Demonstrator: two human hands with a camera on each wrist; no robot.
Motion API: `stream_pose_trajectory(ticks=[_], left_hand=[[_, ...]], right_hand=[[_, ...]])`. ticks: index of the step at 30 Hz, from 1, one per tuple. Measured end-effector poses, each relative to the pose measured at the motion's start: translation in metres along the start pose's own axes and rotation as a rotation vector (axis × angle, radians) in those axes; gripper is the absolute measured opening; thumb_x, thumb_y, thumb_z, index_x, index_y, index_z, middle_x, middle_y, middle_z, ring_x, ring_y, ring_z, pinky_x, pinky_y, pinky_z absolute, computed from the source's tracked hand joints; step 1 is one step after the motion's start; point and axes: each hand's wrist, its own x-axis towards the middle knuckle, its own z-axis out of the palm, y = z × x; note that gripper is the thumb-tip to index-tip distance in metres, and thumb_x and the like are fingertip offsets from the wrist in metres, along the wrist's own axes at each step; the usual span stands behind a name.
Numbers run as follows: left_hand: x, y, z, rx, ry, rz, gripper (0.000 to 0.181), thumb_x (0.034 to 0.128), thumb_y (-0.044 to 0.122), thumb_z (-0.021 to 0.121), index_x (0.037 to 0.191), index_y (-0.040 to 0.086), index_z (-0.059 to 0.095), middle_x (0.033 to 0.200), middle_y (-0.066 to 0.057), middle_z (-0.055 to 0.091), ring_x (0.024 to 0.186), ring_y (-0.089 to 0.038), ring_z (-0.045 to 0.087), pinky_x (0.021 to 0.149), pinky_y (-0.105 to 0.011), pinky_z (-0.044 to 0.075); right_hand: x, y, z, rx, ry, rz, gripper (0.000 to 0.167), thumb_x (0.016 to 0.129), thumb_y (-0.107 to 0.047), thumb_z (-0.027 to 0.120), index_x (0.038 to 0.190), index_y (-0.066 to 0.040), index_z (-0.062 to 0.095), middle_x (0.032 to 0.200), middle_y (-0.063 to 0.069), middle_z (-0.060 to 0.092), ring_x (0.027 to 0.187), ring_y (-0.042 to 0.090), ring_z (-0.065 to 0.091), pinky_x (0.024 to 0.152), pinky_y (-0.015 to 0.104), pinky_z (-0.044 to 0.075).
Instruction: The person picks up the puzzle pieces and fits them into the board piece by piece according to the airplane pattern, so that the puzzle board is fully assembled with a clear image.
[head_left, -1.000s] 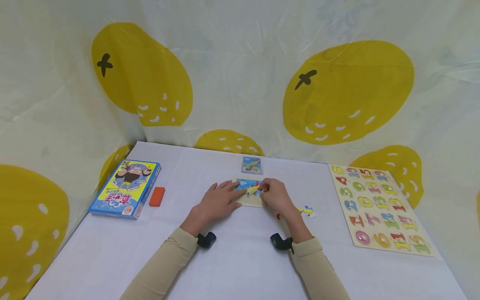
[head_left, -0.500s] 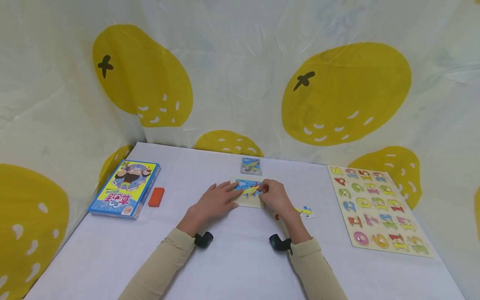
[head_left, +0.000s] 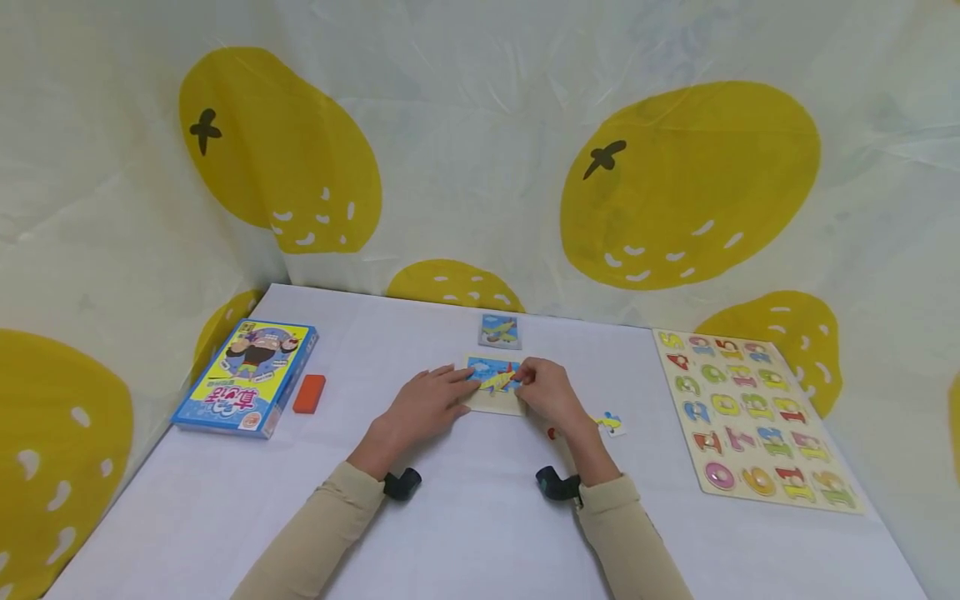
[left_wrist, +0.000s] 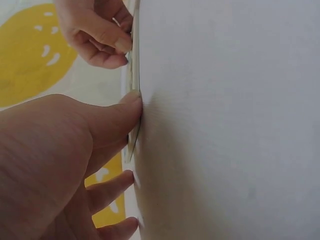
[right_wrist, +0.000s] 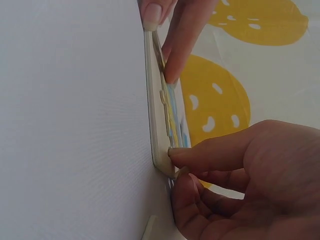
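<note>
A small wooden jigsaw board (head_left: 495, 404), with a blue and yellow aeroplane picture in its recess, lies mid-table. My left hand (head_left: 429, 403) rests at its left side, fingers extended; in the left wrist view the thumb (left_wrist: 131, 107) touches the board's near edge. At the board's right side, my right hand (head_left: 552, 392) pinches a puzzle piece with thumb and forefinger, its other fingers curled. Those fingers mostly hide the piece. In the right wrist view, yellow and blue pieces (right_wrist: 171, 117) stand slightly above the pale rim.
Behind the board lies a square aeroplane picture (head_left: 499, 332). Loose puzzle pieces (head_left: 611, 423) lie right of the right wrist. A number board (head_left: 757, 417) is at far right. A blue and yellow box (head_left: 246, 377) and a red block (head_left: 309, 393) sit left.
The yellow aeroplane part on the board has turned slightly and lies closer in line with the picture. Both hands stay at the board; the view has shifted a little.
</note>
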Motion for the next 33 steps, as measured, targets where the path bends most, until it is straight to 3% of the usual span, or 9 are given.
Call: stream_pose_trajectory(ticks=[10,16,23,28,33], left_hand=[[0.005,-0.004,0.003,-0.013,-0.03,-0.004,0.049,0.0995,0.039,0.058,0.147,0.027,0.051,0.157,0.005,0.043,0.148,-0.03,0.035,0.115,-0.059,0.032],[0.005,-0.007,0.005,-0.029,-0.029,-0.011,0.051,0.0985,0.039,0.06,0.147,0.026,0.05,0.156,0.005,0.044,0.148,-0.029,0.036,0.116,-0.059,0.031],[0.003,-0.01,0.004,-0.04,-0.01,-0.025,0.054,0.0979,0.04,0.06,0.148,0.024,0.049,0.156,0.006,0.045,0.148,-0.028,0.036,0.118,-0.058,0.029],[0.003,-0.011,0.004,-0.057,-0.022,-0.031,0.054,0.0981,0.041,0.06,0.148,0.025,0.049,0.157,0.005,0.043,0.149,-0.027,0.034,0.119,-0.057,0.028],[0.003,-0.012,0.005,-0.036,-0.035,-0.054,0.053,0.0978,0.043,0.06,0.147,0.028,0.05,0.159,0.004,0.041,0.149,-0.026,0.034,0.119,-0.056,0.028]], right_hand=[[0.0,0.013,-0.013,0.067,-0.063,-0.034,0.018,0.087,-0.008,0.07,0.104,-0.004,0.069,0.093,0.008,0.064,0.085,0.02,0.055,0.069,0.025,0.045],[-0.004,0.019,-0.024,0.054,-0.117,-0.048,0.019,0.092,-0.015,0.065,0.109,-0.009,0.069,0.099,0.006,0.065,0.091,0.021,0.056,0.077,0.029,0.048],[-0.009,0.032,-0.044,-0.012,-0.16,-0.083,0.018,0.092,-0.014,0.064,0.109,-0.009,0.069,0.096,0.006,0.064,0.091,0.021,0.056,0.078,0.03,0.048],[-0.018,0.033,-0.054,-0.072,-0.254,-0.025,0.019,0.087,-0.015,0.073,0.104,-0.009,0.068,0.089,0.007,0.059,0.082,0.02,0.054,0.066,0.029,0.047],[-0.033,0.02,-0.053,-0.231,-0.317,0.054,0.028,0.079,-0.021,0.083,0.097,-0.012,0.064,0.087,0.005,0.06,0.077,0.02,0.055,0.062,0.03,0.046]])
